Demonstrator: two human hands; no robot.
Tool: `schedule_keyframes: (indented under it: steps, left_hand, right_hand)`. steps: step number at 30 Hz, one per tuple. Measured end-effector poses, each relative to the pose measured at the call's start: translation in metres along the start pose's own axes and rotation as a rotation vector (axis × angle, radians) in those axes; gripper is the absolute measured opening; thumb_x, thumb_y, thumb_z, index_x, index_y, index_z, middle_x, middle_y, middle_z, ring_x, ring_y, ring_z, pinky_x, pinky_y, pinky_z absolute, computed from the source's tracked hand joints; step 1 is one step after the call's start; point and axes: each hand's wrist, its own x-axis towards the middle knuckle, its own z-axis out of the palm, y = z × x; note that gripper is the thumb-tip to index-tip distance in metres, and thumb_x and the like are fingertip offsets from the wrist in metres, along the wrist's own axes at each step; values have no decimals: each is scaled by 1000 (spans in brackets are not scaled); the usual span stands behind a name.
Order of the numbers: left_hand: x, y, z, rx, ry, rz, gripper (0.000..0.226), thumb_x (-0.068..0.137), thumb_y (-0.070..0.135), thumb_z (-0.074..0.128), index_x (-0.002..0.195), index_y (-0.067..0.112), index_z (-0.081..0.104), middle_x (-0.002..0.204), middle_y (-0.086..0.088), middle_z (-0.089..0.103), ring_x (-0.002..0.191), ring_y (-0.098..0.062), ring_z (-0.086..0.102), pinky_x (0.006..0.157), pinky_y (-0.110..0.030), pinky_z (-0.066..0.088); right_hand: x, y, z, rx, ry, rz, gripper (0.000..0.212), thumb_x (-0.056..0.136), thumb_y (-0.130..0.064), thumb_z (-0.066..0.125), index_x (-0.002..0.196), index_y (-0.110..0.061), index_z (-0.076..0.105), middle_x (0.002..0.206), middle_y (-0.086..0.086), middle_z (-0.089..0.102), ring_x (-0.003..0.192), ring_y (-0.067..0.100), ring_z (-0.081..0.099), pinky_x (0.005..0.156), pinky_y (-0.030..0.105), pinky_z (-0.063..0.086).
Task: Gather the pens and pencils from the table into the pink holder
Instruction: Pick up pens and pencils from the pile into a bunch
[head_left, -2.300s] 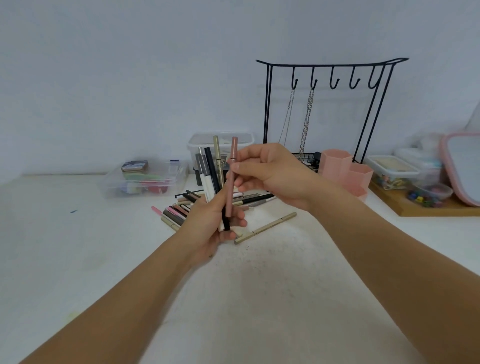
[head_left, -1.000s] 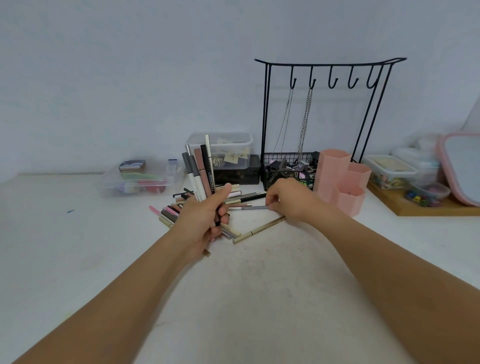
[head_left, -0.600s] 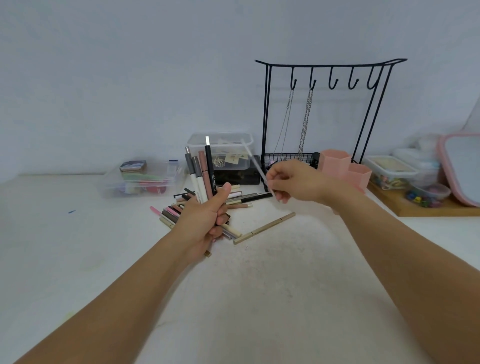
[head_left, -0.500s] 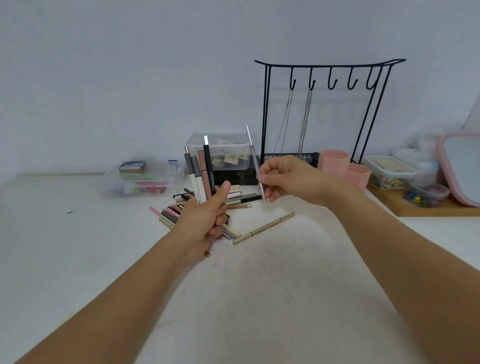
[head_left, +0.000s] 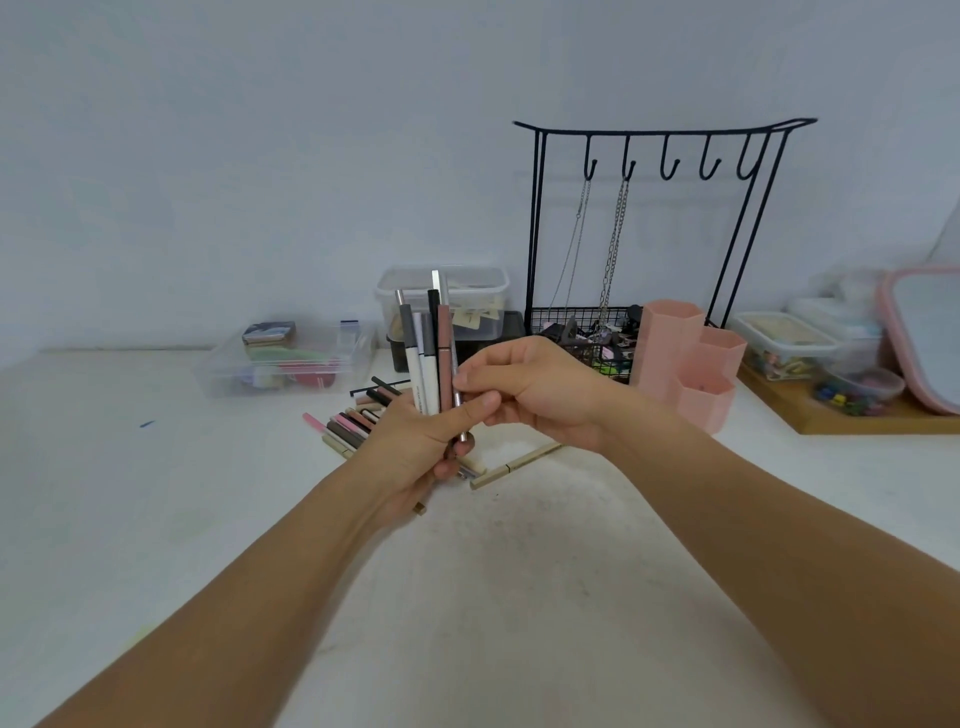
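Observation:
My left hand (head_left: 415, 447) grips an upright bunch of pens (head_left: 428, 353) above the white table, white, grey, black and dusty pink among them. My right hand (head_left: 530, 387) pinches a thin grey pen (head_left: 457, 395) and holds it against the right side of that bunch. A pile of loose pens and pencils (head_left: 353, 421) lies on the table behind my left hand, partly hidden by it. One beige pencil (head_left: 514, 462) lies apart below my right wrist. The pink holder (head_left: 685, 358), made of hexagonal cups, stands to the right of my right hand.
A black wire hook stand (head_left: 660, 156) with hanging chains and a basket of clips rises behind the holder. Clear plastic boxes (head_left: 291, 358) sit at the back left and centre. A wooden tray (head_left: 852, 415) with small containers and a pink-framed mirror (head_left: 924, 332) fills the right.
My right hand picked a thin grey pen from the pile, lifted it, and brought it left against the bunch in my left hand. My left hand stayed nearly still.

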Motion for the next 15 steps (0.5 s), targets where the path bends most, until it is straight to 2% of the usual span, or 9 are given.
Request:
schedule_keyframes:
  steps: [5, 8, 11, 13, 15]
  left_hand:
    - [-1, 0, 1, 40, 24, -30, 23, 82, 21, 81, 94, 7, 66, 64, -5, 61, 51, -13, 54, 35, -18, 35]
    - [0, -1, 0, 88, 41, -35, 13, 89, 18, 76, 89, 11, 66, 62, -4, 59, 49, -11, 53, 36, -18, 36]
    - [0, 3, -1, 74, 104, -29, 28, 92, 29, 74, 75, 15, 56, 55, -1, 48, 39, -9, 39, 34, -18, 30]
    - [2, 8, -4, 66, 163, -14, 36, 90, 42, 73, 73, 18, 52, 53, 1, 44, 41, -10, 33, 35, -19, 28]
    - [3, 11, -8, 35, 225, -25, 42, 86, 50, 73, 69, 19, 52, 53, 2, 42, 46, -11, 30, 36, -19, 26]
  right_hand:
    - [1, 2, -1, -64, 1, 15, 2, 88, -7, 74, 86, -7, 73, 81, 13, 66, 66, 15, 59, 62, 23, 47]
    - [1, 3, -3, -169, -8, -7, 7, 86, -11, 78, 89, -5, 75, 79, 14, 67, 66, 14, 60, 59, 22, 45]
    - [7, 5, -11, -210, 147, -71, 14, 90, -17, 75, 99, -6, 77, 84, 8, 71, 68, 11, 61, 58, 21, 50]
    - [12, 11, -21, -467, 293, -156, 14, 92, -20, 72, 102, -13, 77, 88, 1, 73, 69, 5, 63, 61, 18, 52]
    - [16, 23, -27, -772, 314, -190, 13, 91, -23, 74, 102, -17, 77, 91, -7, 72, 71, -3, 60, 66, 13, 46]
